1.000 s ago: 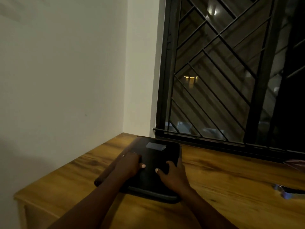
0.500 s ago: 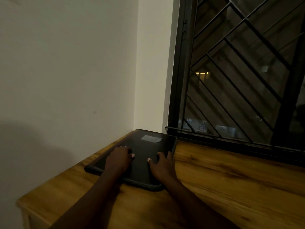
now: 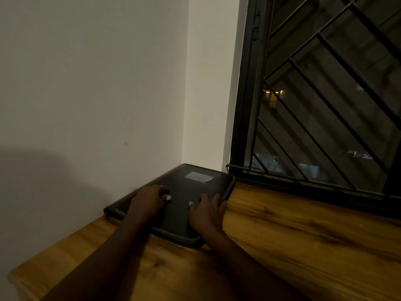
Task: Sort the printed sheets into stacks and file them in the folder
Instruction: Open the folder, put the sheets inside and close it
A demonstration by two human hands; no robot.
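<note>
A dark closed folder [image 3: 193,190] with a pale label near its far end lies flat on the wooden table [image 3: 293,242], tucked into the corner where the wall meets the window. My left hand [image 3: 149,200] rests on the folder's left half, fingers bent and pressing down on the cover. My right hand [image 3: 206,211] lies on the right half with fingers spread, one fingertip at the folder's right edge. No printed sheets are visible.
A white wall [image 3: 86,94] runs along the table's left side and touches the folder. A black window frame with a diagonal metal grille [image 3: 321,109] stands behind the table at the right. The table's near left corner [image 3: 15,276] is in view.
Both hands have slid the folder away from me and to the left, into the corner against the wall. The object at the table's right edge has left the view.
</note>
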